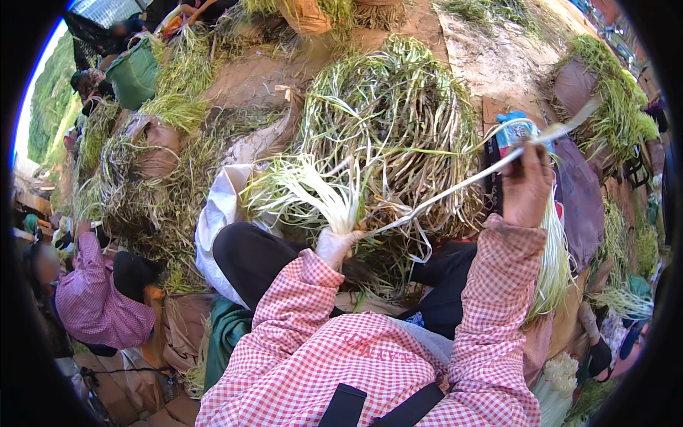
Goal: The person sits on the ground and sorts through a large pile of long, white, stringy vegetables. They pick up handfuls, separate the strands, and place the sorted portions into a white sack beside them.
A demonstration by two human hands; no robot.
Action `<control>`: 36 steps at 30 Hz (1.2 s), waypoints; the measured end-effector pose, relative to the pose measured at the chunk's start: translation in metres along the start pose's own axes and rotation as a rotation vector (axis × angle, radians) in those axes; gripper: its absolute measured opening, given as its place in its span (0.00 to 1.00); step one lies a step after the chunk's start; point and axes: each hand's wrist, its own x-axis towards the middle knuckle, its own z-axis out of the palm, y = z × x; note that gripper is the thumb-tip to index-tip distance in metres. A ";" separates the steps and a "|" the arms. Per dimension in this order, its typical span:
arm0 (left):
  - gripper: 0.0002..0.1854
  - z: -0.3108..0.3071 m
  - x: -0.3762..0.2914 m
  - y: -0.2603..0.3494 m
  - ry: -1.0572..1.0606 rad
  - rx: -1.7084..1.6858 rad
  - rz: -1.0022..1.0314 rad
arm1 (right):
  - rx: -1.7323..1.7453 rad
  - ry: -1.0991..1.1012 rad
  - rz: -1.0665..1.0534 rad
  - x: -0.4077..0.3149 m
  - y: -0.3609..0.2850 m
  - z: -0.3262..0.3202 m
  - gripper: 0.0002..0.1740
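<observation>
My left hand (336, 246), in what looks like a thin pale glove, is closed around a bunch of pale leafy stalks (325, 197), their ends fanned up and to the left. In my bare right hand (527, 187), raised at the right, one long pale stalk (464, 184) is pinched; it runs slantwise down to my left hand. Beyond both hands rises a large heap of green and whitish stalks (395, 117). Under my right forearm hangs a bundle of clean pale stalks (552, 267). A blue packet (515, 133) bearing writing lies behind my right hand.
A white woven sack (219, 208) lies by my left knee. At the left a person in a checked shirt (101, 299) sits by another heap of stalks (133, 203). A green sack (133, 74) stands farther off. Purple cloth (579, 197) lies at the right; more people are at the edges.
</observation>
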 end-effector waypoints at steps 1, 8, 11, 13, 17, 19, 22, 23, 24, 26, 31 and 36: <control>0.10 -0.002 -0.001 0.011 0.021 -0.061 0.013 | -0.091 0.024 0.075 -0.004 0.006 0.002 0.05; 0.09 -0.024 -0.034 0.101 0.130 -0.360 0.125 | -0.145 -0.073 0.332 -0.045 0.048 0.014 0.04; 0.15 0.016 -0.062 0.110 -0.079 -0.329 0.257 | -0.050 -0.131 0.415 -0.065 0.074 0.033 0.06; 0.23 0.036 -0.060 0.095 -0.131 -0.275 0.291 | -0.078 -0.149 0.448 -0.078 0.078 0.053 0.06; 0.11 0.040 -0.057 0.078 -0.080 -0.324 0.091 | -0.274 -0.356 0.441 -0.088 0.089 0.048 0.10; 0.09 0.031 -0.060 0.080 -0.107 -0.352 0.093 | -0.313 -0.505 0.541 -0.095 0.081 0.039 0.13; 0.10 0.023 -0.056 0.075 -0.163 -0.409 0.039 | -0.429 -0.570 0.503 -0.112 0.100 0.025 0.11; 0.10 0.021 -0.055 0.072 -0.187 -0.431 0.018 | -0.436 -0.549 0.511 -0.114 0.101 0.024 0.10; 0.12 0.017 -0.054 0.069 -0.208 -0.425 0.024 | -0.508 -0.564 0.463 -0.116 0.102 0.025 0.10; 0.12 0.015 -0.053 0.069 -0.194 -0.479 0.066 | -0.651 -0.593 0.365 -0.119 0.103 0.027 0.09; 0.12 0.009 -0.047 0.074 -0.117 -0.394 0.084 | -0.576 -0.606 0.421 -0.141 0.115 0.027 0.08; 0.07 -0.034 -0.027 0.110 -0.218 -0.646 0.175 | -1.059 -0.720 0.554 -0.151 0.133 -0.036 0.09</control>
